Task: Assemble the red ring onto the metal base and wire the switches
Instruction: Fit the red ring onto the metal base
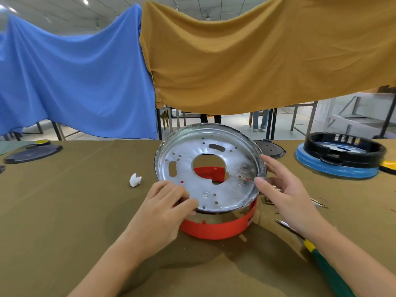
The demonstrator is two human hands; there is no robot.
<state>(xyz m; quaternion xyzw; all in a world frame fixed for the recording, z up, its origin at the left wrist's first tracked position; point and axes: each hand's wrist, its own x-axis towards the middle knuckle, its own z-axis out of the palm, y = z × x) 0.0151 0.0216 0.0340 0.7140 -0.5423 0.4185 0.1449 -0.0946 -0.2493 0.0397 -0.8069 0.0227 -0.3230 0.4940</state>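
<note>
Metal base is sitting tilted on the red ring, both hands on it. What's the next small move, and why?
Probably lower the far edge of the metal base until it sits level in the red ring. The base is tipped up at the back, with red showing through its centre hole, so it is not seated. The left hand holds the near rim and the right hand the right rim, well placed to press evenly.

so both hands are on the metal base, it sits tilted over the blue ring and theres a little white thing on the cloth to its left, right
Not quite: the ring is red, not blue. The head view shows the left hand and right hand on the metal base, which sits tilted over the red ring, with the small white thing on the cloth to its left.
</note>
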